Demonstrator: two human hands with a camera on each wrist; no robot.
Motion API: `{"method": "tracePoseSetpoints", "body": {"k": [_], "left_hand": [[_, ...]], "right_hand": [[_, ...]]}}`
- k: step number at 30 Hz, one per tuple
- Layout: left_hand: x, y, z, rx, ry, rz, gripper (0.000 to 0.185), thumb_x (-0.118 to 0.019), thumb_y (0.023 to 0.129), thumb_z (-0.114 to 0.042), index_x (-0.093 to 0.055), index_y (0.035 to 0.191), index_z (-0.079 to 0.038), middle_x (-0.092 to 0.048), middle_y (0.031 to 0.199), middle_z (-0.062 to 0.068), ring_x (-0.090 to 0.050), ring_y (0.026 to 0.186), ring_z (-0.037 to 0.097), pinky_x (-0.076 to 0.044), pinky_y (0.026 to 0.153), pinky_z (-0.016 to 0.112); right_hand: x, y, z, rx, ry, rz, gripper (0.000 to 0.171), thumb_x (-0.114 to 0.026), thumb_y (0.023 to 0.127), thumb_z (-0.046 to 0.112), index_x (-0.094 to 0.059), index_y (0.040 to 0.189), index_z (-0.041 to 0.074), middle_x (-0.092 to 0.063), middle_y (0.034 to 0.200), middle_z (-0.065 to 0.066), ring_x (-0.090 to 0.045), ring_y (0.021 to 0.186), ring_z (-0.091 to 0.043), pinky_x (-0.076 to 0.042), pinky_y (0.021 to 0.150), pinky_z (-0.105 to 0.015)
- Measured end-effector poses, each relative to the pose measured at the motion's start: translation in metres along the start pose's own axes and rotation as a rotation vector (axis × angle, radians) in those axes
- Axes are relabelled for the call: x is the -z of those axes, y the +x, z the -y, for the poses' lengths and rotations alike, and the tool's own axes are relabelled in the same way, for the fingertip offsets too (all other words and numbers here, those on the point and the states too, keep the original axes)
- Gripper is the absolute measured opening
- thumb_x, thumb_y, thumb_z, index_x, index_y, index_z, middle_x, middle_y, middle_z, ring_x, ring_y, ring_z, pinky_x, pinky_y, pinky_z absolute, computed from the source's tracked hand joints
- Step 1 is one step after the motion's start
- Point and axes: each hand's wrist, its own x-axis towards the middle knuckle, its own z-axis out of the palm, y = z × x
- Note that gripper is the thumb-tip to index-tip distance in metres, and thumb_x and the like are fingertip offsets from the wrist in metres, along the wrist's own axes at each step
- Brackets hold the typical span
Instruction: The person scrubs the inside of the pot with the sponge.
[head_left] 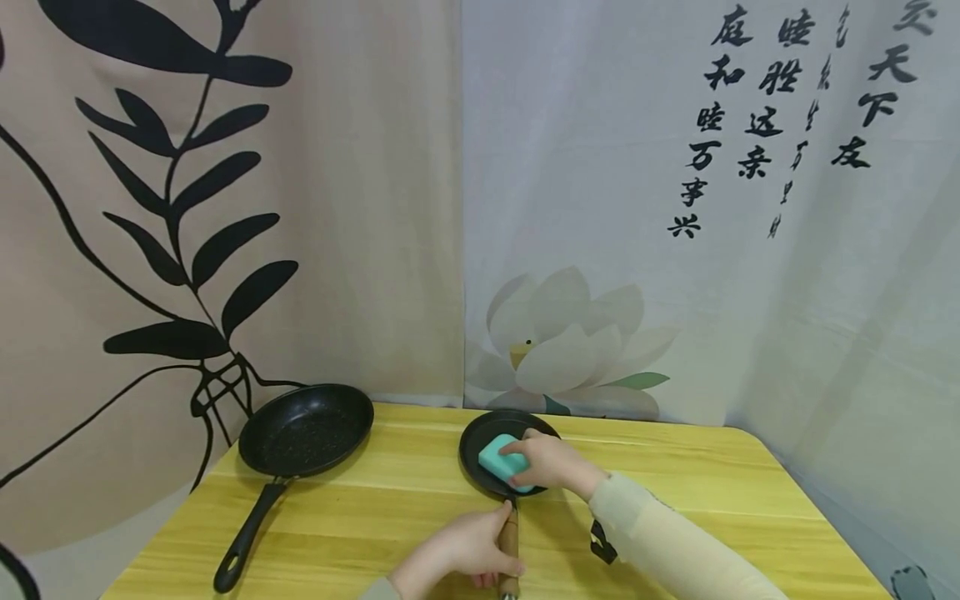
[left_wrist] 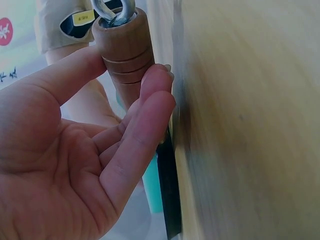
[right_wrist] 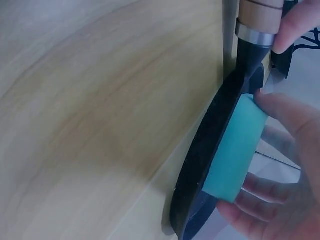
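A small black frying pan [head_left: 472, 442] with a wooden handle [head_left: 509, 537] lies on the table near its back edge. My left hand [head_left: 474, 543] grips that handle, thumb on one side and fingers on the other; the left wrist view shows the grooved wood [left_wrist: 127, 50] and a metal ring at its end. With my right hand [head_left: 551, 460] I pinch a turquoise sponge [head_left: 498, 457] between thumb and fingers, inside the pan. In the right wrist view the sponge [right_wrist: 235, 150] lies against the pan's inner face, within the rim [right_wrist: 200, 150].
A larger black frying pan [head_left: 307, 429] stands at the table's left, its black handle [head_left: 251, 533] pointing toward the front. The wooden table [head_left: 675, 475] ends at a printed curtain [head_left: 375, 208] behind. A black strap [head_left: 602, 542] hangs by the right sleeve.
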Motion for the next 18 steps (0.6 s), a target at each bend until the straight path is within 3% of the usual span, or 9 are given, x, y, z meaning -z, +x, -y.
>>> {"method": "tracePoseSetpoints", "body": {"k": [18], "left_hand": [[0.0002,0.0007,0.0008,-0.005,-0.005,0.006,0.085,-0.076,0.086,-0.022,-0.027,0.148,0.009,-0.064,0.059,0.007,-0.062,0.048,0.02,-0.052,0.044,0.034]], "right_hand": [[-0.0012,0.0076,0.0096,0.026,-0.043,0.014,0.047,-0.079,0.081,0.034,-0.067,0.126,0.022,-0.058,0.103,0.0,-0.052,0.079,-0.007,-0.05,0.073,-0.029]]}}
